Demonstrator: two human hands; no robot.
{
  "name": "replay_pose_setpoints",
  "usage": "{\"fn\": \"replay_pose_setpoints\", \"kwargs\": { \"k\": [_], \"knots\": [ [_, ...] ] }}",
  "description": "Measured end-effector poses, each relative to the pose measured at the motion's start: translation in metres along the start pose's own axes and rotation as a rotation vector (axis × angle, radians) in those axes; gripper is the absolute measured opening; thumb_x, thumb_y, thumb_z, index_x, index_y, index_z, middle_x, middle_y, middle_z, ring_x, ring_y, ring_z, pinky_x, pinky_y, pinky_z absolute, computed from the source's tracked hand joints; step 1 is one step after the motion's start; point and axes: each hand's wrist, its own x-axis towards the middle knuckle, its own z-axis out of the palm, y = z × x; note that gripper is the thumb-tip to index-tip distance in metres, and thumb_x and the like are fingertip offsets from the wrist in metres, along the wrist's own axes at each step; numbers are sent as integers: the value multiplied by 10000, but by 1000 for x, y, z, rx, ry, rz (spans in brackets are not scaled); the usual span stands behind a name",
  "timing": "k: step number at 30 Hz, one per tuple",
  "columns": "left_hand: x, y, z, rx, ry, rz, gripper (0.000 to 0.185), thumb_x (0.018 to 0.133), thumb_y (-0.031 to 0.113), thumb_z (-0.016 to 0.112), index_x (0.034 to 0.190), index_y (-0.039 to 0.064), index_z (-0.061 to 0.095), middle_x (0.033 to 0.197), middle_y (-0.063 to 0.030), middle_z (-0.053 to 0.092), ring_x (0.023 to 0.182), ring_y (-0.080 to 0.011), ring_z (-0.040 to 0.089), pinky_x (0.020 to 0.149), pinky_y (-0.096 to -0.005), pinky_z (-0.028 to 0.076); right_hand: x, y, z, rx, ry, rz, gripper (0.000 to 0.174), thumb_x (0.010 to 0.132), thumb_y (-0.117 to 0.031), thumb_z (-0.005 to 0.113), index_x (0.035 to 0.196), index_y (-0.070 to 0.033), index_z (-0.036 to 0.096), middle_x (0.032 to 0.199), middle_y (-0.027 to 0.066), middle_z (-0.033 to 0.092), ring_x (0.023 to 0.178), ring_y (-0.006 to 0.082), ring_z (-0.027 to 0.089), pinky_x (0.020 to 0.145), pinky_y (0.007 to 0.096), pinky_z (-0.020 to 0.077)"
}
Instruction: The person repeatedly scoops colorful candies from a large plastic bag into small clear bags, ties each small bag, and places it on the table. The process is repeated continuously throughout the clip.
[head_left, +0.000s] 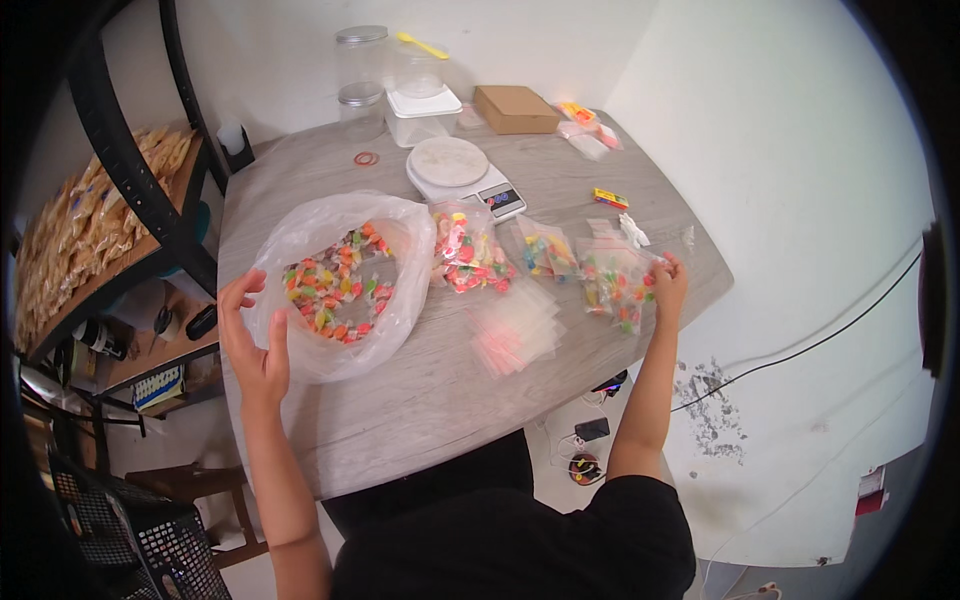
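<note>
My left hand (259, 349) is raised at the left rim of a large clear plastic bag (405, 232), thumb and fingers apart, with nothing between them. Inside that bag lie many wrapped candies (330, 289) in orange, green, yellow and red. My right hand (670, 281) pinches the right edge of a filled zip bag of candies (626, 289), which rests over other filled bags. Between the hands are a bulging zip bag of candies (469, 251), a smaller filled pouch (549, 251), and a fanned stack of empty zip bags (517, 330).
Behind the bags stands a white kitchen scale (450, 161). Farther back are a lidded white container (422, 116), clear jars (361, 64) and a cardboard box (516, 110). A small yellow-red box (610, 198) lies at right. Shelving (176, 202) borders the table's left side.
</note>
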Motion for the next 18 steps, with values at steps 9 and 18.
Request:
{"fn": "replay_pose_setpoints", "kwargs": {
  "k": [9,18],
  "knots": [
    [0,-1,0,16,1,-12,372,789,78,581,1147,15,502,1092,-140,551,963,-238,519,795,-327,386,-73,-70,26,-390,182,-495,220,766,-42,634,984,-18,612,934,93,634,842,214,598,736,328,473],
    [-8,24,19,-65,-162,113,342,739,72,661,1056,13,547,1038,-156,563,953,-305,526,844,-383,405,-187,-128,89,-176,-790,-606,283,709,-52,657,992,-56,653,995,123,649,1024,251,583,941,374,412]
  ]
}}
